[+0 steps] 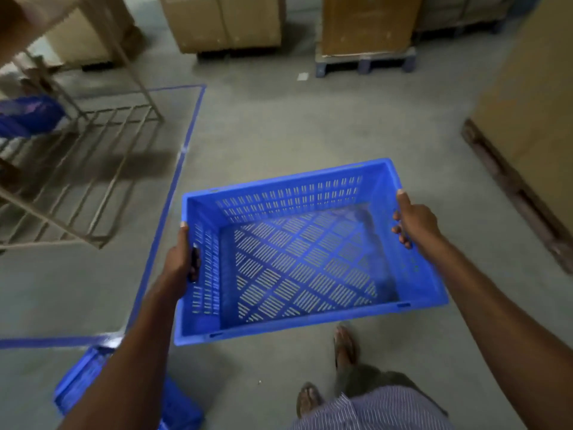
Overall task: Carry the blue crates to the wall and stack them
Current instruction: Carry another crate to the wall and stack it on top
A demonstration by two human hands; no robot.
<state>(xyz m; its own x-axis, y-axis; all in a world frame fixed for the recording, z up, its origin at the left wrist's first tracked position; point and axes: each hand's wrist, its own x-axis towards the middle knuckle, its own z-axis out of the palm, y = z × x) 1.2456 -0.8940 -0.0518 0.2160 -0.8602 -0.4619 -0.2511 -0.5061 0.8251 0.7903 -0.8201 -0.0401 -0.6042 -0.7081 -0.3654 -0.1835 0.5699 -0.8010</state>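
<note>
An empty blue crate (pixel 297 252) with slotted walls and floor hangs in the air in front of me, above the concrete floor. My left hand (pixel 181 259) grips its left short side, fingers through the handle slot. My right hand (pixel 414 221) grips its right rim, thumb on top. Another blue crate (pixel 93 386) sits on the floor at the lower left, partly hidden behind my left forearm.
A metal rack (pixel 93 169) stands at the left inside blue floor tape (pixel 173 187). Cardboard boxes on pallets (pixel 366 60) line the far side, and a tall box on a pallet (pixel 527 125) stands at the right. My feet in sandals (pixel 344 346) are below the crate.
</note>
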